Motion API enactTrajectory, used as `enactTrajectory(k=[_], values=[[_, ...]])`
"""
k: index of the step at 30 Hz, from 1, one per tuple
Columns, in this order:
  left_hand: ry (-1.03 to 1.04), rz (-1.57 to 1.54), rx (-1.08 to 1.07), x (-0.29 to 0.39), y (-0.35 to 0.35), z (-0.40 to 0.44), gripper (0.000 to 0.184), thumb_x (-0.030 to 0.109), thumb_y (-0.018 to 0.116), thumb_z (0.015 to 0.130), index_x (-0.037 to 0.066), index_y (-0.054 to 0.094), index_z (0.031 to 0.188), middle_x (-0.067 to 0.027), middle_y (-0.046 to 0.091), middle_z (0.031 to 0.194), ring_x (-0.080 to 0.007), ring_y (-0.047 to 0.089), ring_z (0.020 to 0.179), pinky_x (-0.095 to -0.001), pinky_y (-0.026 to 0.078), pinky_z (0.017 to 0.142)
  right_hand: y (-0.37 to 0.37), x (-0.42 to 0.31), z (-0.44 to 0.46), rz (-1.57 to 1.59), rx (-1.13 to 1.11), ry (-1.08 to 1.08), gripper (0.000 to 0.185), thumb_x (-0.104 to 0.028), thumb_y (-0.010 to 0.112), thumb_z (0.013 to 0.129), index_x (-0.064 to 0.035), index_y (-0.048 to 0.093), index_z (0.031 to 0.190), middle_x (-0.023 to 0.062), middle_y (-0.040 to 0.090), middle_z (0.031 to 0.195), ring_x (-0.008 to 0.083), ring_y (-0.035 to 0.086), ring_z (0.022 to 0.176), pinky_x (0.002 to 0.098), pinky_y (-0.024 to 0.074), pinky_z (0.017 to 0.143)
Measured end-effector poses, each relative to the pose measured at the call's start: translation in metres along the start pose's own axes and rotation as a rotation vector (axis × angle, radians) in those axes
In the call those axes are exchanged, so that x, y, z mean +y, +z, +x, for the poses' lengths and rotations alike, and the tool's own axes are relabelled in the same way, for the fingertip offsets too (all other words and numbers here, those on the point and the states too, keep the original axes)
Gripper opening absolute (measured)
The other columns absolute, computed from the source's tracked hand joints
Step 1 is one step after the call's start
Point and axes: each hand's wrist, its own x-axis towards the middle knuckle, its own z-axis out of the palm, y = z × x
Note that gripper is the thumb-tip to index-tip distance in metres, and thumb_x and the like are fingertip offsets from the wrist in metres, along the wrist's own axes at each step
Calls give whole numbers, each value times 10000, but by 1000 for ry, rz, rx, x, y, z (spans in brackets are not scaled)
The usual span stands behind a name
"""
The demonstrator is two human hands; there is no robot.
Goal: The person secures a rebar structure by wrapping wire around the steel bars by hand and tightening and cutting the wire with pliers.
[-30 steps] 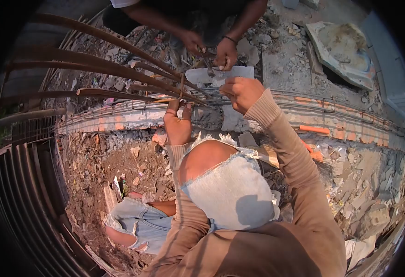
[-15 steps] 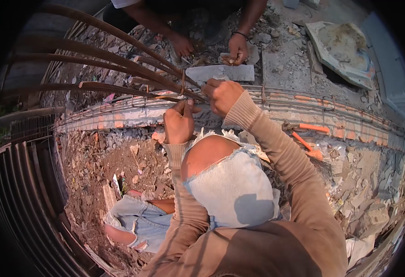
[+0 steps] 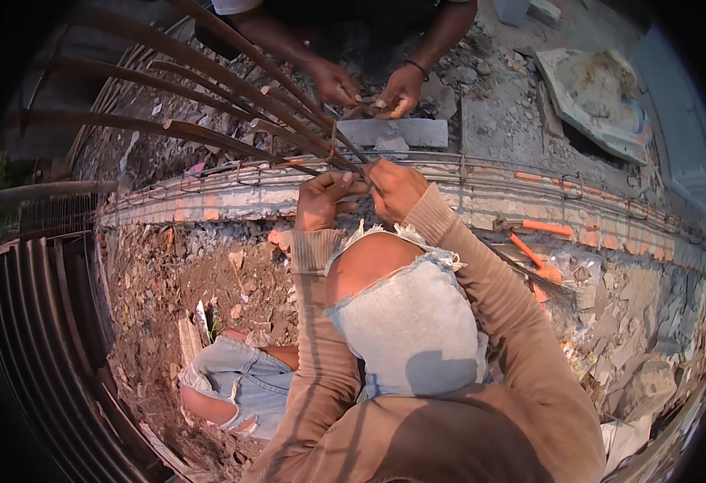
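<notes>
Both of my hands meet at the rebar cage (image 3: 482, 169) lying along the low brick wall (image 3: 248, 201). My left hand (image 3: 325, 200) is closed, thumb and fingers pressed together just below the lower ends of the rusty upright bars (image 3: 232, 68). Touching close beside it on the right, my right hand (image 3: 397, 189) is pinched at the bars' ends. What sits between the fingers of either hand is too small to make out. Pliers with orange handles (image 3: 546, 229) rest on the wall's edge, right of my right forearm.
Across the wall, a co-worker's two hands (image 3: 369, 92) are together above a grey block (image 3: 393, 133). A broken basin-like slab (image 3: 598, 101) lies at the upper right. Corrugated metal sheet (image 3: 35, 338) stands at the left, with rubble (image 3: 200, 282) around my legs.
My right hand has come down and left to meet my left hand, which moved slightly right. The co-worker's hands, apart half a second ago, are together. The view has shifted slightly.
</notes>
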Motion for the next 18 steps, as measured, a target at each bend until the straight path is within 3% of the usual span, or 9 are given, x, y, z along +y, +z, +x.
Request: enactTrajectory(k=[6, 11, 18], values=[[67, 7, -75, -5, -6, 6, 227, 246, 668, 930, 22, 683, 896, -52, 714, 797, -108, 650, 716, -232, 480, 590, -16, 2, 13, 7, -114, -15, 150, -109, 589, 821, 4, 607, 917, 170, 611, 872, 397, 626, 785, 468, 513, 694], [56, 37, -66, -3, 0, 3, 260, 283, 651, 939, 30, 697, 898, -30, 695, 744, -89, 617, 678, -230, 453, 576, -21, 18, 35, -17, -100, -88, 266, -31, 582, 714, -52, 650, 969, 130, 632, 893, 378, 626, 811, 459, 500, 696], [55, -28, -73, -11, 3, 5, 228, 250, 652, 940, 26, 694, 935, -24, 668, 743, -88, 593, 666, -211, 438, 565, -21, 13, 35, -37, -113, -127, 302, -42, 592, 712, -50, 662, 1005, 148, 627, 895, 375, 626, 819, 457, 497, 692]])
